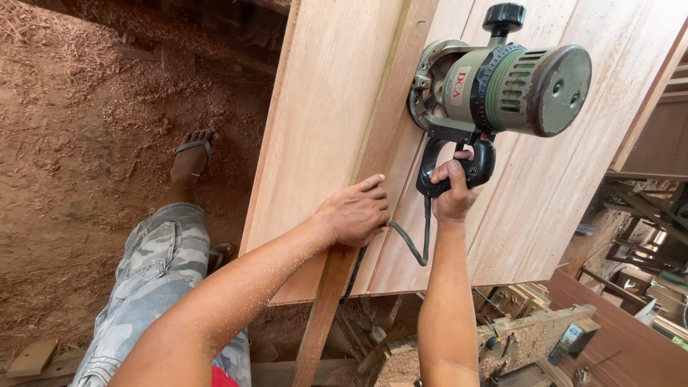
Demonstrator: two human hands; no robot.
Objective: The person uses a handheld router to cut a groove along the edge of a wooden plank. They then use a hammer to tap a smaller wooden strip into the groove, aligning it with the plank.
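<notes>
Left hand on guide strip, right hand gripping router

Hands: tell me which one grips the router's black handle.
The right hand grips the black handle of the green router. The left hand lies flat on the wooden guide strip, holding no tool.

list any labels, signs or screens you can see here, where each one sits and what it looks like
Label: one only, a small upright rectangular sticker on the side of the green-grey router, near its metal base; pale cream ground with red lettering.
The router rests on the wooden panel, its black handle gripped by the right hand; the left hand presses on the guide strip.
No packages, signs or screens are in view.
</notes>
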